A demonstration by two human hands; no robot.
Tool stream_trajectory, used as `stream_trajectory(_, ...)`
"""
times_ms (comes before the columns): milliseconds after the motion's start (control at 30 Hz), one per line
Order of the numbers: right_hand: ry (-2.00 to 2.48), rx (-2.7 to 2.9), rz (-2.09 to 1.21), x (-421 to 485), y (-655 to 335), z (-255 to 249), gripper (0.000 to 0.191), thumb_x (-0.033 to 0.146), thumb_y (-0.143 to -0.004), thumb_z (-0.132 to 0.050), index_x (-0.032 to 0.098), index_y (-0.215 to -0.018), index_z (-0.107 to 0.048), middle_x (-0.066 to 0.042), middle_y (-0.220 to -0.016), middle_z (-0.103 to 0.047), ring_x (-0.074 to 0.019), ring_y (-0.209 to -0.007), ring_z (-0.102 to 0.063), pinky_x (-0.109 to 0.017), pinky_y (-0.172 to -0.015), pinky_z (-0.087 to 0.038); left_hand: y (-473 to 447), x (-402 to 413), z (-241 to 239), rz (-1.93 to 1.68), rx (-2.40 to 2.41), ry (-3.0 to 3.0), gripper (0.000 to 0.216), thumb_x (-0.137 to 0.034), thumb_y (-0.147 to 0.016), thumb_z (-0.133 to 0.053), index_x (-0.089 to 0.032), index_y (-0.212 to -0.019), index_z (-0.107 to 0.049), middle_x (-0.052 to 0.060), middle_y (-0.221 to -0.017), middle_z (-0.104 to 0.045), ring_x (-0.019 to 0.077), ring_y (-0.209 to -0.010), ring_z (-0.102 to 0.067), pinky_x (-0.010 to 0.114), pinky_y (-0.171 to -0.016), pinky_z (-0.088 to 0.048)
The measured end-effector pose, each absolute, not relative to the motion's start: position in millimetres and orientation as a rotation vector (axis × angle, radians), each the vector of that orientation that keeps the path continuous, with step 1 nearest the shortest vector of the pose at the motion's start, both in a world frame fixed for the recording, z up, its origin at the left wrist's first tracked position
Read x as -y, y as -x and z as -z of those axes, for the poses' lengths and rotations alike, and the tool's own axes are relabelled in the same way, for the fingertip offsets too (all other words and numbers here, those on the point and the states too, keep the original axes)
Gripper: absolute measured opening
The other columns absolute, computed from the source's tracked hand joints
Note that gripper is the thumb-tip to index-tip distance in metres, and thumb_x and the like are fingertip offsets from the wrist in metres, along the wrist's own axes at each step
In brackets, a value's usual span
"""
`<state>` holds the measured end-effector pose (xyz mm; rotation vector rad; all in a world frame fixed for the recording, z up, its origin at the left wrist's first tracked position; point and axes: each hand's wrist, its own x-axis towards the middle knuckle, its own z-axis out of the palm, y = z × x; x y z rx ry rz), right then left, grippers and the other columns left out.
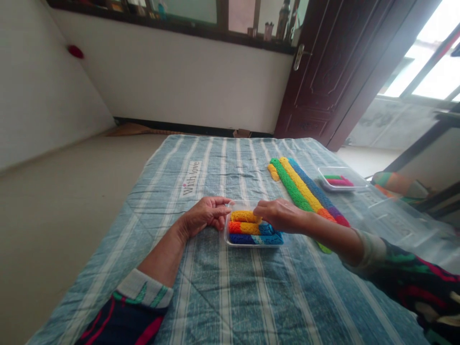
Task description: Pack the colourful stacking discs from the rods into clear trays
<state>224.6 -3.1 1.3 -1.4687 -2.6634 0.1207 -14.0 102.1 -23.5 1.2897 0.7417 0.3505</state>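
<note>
A clear plastic container (254, 246) stands on the bed in front of me. Inside it lie bumpy, roll-like rows side by side: a yellow one (242, 217), an orange and yellow one (247, 229) and a dark and light blue one (240, 239). My left hand (208, 212) is closed at the container's left rim, thumb and fingers pinching it. Over the right side, my right hand (278, 214) has its fingers bent together on the right end of the yellow row. My right hand covers the container's far right corner.
Long bumpy strips, green (293, 184), yellow (300, 184) and blue (312, 182), lie to the right, with a short yellow piece (273, 172) alongside. Beyond them stands another clear container (343, 187) with pink and green pieces. More clear plastic (395, 223) sits at the bed's right edge.
</note>
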Motion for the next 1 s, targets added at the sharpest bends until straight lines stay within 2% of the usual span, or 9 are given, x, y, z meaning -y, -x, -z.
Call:
stream_trajectory(500,1.580,2.547,-0.135,6.4,-216.3,1.1,0.018,0.010,-0.088,-0.048,0.016,-0.100,-0.060,-0.005,-0.089,-0.062,-0.0094,-0.063,-0.045,-0.025,-0.054,-0.023,13.3,-101.6,21.6,-0.349,-0.762,-1.289,0.052,-0.029,-0.070,-0.076,-0.008,-0.115,-0.060,-0.001,-0.051,-0.060,0.0101,-0.045,-0.056,0.020,-0.048,-0.047)
stream_trajectory(700,1.549,2.534,-0.127,9.5,-216.4,0.0,0.017,0.009,-0.087,-0.048,0.015,-0.095,-0.062,-0.004,-0.085,-0.062,-0.0095,-0.061,-0.045,-0.025,-0.053,-0.024,13.8,-101.2,20.5,-0.345,-0.765,-1.303,0.056,-0.031,-0.070,-0.076,-0.007,-0.116,-0.057,-0.001,-0.051,-0.061,0.0101,-0.045,-0.055,0.020,-0.048,-0.047)
stream_trajectory(867,1.421,2.423,-0.082,12.6,-227.8,-9.1,0.015,0.016,-0.090,-0.049,0.015,-0.089,-0.064,-0.004,-0.078,-0.062,-0.0102,-0.062,-0.050,-0.023,-0.057,-0.031,13.9,-100.6,18.1,-0.348,-0.801,-1.300,0.057,-0.031,-0.070,-0.075,-0.007,-0.118,-0.055,-0.002,-0.050,-0.061,0.0102,-0.046,-0.055,0.020,-0.049,-0.047)
stream_trajectory(1000,1.509,2.178,0.070,-6.1,-260.3,-23.1,0.018,0.022,-0.091,-0.049,0.016,-0.088,-0.065,-0.004,-0.080,-0.065,-0.0124,-0.072,-0.057,-0.023,-0.068,-0.039,14.4,-101.1,17.3,-0.336,-0.810,-1.297,0.058,-0.032,-0.069,-0.075,-0.007,-0.117,-0.054,-0.002,-0.049,-0.061,0.0106,-0.045,-0.054,0.021,-0.049,-0.047)
